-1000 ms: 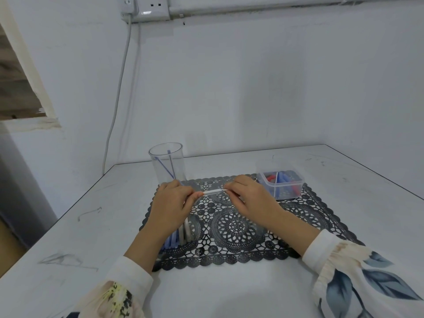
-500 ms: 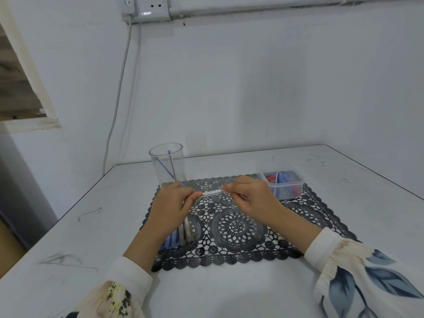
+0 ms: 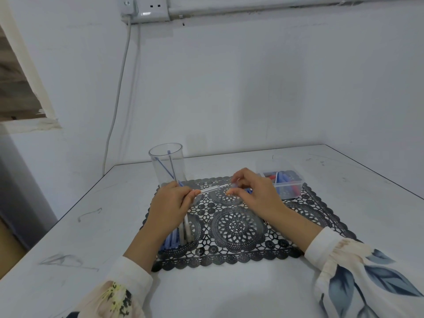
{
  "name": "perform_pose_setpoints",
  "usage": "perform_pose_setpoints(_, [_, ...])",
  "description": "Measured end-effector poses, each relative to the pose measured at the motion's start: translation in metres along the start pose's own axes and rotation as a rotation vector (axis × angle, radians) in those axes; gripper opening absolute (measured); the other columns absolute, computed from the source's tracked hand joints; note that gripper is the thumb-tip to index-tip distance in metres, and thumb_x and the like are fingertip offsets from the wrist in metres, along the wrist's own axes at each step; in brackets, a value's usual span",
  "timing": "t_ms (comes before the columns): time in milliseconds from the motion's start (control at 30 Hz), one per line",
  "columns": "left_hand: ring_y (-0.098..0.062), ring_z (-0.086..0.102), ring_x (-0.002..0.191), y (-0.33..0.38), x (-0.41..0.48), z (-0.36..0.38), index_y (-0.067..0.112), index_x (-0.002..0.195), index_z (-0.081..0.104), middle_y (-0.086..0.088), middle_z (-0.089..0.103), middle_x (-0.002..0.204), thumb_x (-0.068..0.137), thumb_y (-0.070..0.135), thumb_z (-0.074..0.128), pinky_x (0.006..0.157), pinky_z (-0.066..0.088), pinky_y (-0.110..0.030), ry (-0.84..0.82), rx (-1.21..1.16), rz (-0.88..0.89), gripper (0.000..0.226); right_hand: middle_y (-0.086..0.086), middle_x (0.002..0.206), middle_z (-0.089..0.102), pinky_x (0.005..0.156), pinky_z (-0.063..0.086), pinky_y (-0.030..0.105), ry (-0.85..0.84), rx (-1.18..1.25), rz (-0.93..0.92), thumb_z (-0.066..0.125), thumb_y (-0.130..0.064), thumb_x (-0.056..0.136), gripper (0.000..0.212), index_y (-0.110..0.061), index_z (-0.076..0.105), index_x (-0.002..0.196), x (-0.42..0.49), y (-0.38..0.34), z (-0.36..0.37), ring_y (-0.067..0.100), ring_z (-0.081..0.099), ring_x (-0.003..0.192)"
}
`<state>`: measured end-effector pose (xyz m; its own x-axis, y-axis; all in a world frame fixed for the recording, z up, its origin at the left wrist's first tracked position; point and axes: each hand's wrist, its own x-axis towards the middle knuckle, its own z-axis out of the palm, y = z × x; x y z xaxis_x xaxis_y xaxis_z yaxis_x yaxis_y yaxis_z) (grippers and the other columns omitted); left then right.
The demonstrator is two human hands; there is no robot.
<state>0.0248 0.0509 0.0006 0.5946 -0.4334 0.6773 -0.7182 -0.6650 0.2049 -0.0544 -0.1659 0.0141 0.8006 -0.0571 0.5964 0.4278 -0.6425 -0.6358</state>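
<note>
A thin clear pen tube [image 3: 213, 188] is held level above a black lace placemat [image 3: 238, 228]. My left hand [image 3: 168, 207] pinches its left end between thumb and forefinger. My right hand [image 3: 254, 193] has curled fingers at its right end, with the forefinger tip on the tube and the thumb just below. A small blue piece shows behind the right thumb; what it is cannot be told. Under my left wrist lies a bundle of blue and white pens [image 3: 181, 235]. A clear cup [image 3: 165, 166] with two thin blue refills stands behind my left hand.
A small clear plastic box [image 3: 286, 183] with red and blue pieces sits at the placemat's far right corner. The white table [image 3: 229, 292] meets walls at the back and right. A cable hangs from a wall socket [image 3: 146, 8] down behind the table's left corner.
My right hand has shifted slightly and its thumb has dropped a little below the tube. My left hand and the tube stay nearly where they were.
</note>
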Motion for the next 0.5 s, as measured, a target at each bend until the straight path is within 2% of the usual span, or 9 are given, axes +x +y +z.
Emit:
perform_pose_setpoints(100, [-0.016, 0.045, 0.062, -0.003, 0.0, 0.0, 0.02, 0.067, 0.065, 0.005, 0.044, 0.059, 0.088, 0.059, 0.025, 0.052, 0.028, -0.021, 0.007, 0.012, -0.012, 0.06, -0.011, 0.075, 0.069, 0.074, 0.055, 0.022, 0.022, 0.159, 0.122, 0.078, -0.014, 0.072, 0.019, -0.027, 0.065, 0.074, 0.0, 0.001, 0.003, 0.005, 0.066, 0.077])
perform_pose_setpoints(200, [-0.017, 0.045, 0.061, -0.004, 0.0, 0.0, 0.019, 0.068, 0.066, 0.003, 0.046, 0.058, 0.088, 0.058, 0.024, 0.053, 0.027, -0.019, 0.017, 0.011, -0.015, 0.061, -0.011, 0.071, 0.07, 0.077, 0.055, 0.028, 0.013, 0.228, 0.188, 0.08, -0.005, 0.067, 0.021, -0.024, 0.07, 0.068, -0.001, 0.001, 0.007, 0.008, 0.066, 0.076])
perform_pose_setpoints(367, [-0.017, 0.045, 0.06, -0.005, 0.0, -0.001, 0.018, 0.066, 0.064, 0.002, 0.045, 0.057, 0.088, 0.059, 0.024, 0.051, 0.027, -0.023, 0.026, 0.0, -0.026, 0.061, -0.012, 0.077, 0.063, 0.068, 0.044, 0.004, -0.198, 0.023, 0.076, 0.07, 0.0, 0.078, 0.012, -0.005, 0.075, 0.087, -0.003, 0.001, 0.015, -0.01, 0.058, 0.069])
perform_pose_setpoints(433, [-0.017, 0.045, 0.061, -0.005, 0.0, -0.001, 0.018, 0.066, 0.064, 0.002, 0.046, 0.057, 0.088, 0.058, 0.024, 0.052, 0.028, -0.026, 0.029, -0.002, -0.029, 0.061, -0.004, 0.084, 0.065, 0.07, 0.04, 0.001, -0.3, -0.117, -0.016, 0.065, 0.001, 0.083, 0.015, -0.004, 0.074, 0.094, -0.005, 0.002, 0.02, -0.005, 0.058, 0.072])
perform_pose_setpoints(500, [-0.017, 0.045, 0.061, -0.005, 0.0, -0.001, 0.018, 0.066, 0.064, 0.002, 0.046, 0.057, 0.088, 0.057, 0.024, 0.052, 0.027, -0.025, 0.025, 0.005, -0.03, 0.06, 0.006, 0.094, 0.067, 0.073, 0.036, -0.002, -0.384, -0.23, -0.093, 0.059, 0.002, 0.086, 0.019, -0.004, 0.073, 0.098, -0.007, 0.005, 0.025, 0.01, 0.061, 0.081])
